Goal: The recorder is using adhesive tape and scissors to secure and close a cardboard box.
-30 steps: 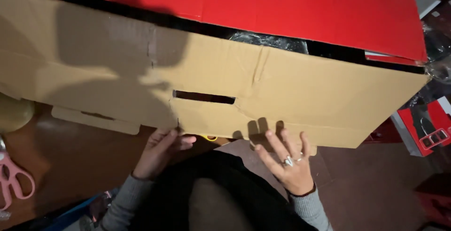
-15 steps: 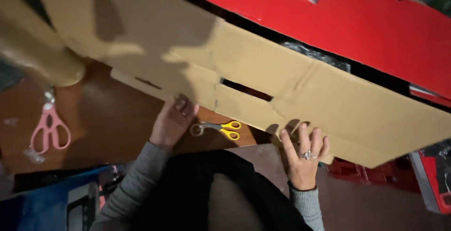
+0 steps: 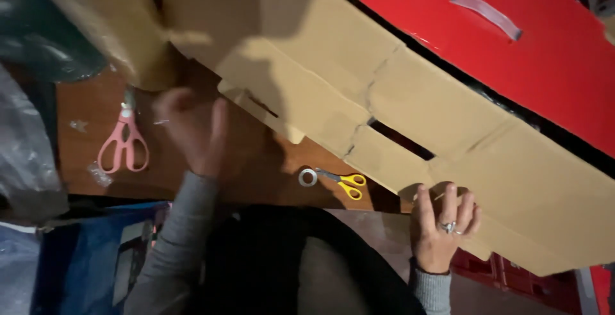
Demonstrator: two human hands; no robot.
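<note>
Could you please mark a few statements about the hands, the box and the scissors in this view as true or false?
1. The right hand rests its fingers on the lower edge of the cardboard box. True.
2. The left hand grips the pink scissors. False: it is raised and blurred, apart from them; they lie on the wooden table.
3. The yellow scissors lie on the table near a small roll of tape. True.
4. The box's red panel is blue. False: it is red.
5. The right hand wears a ring. True.
</note>
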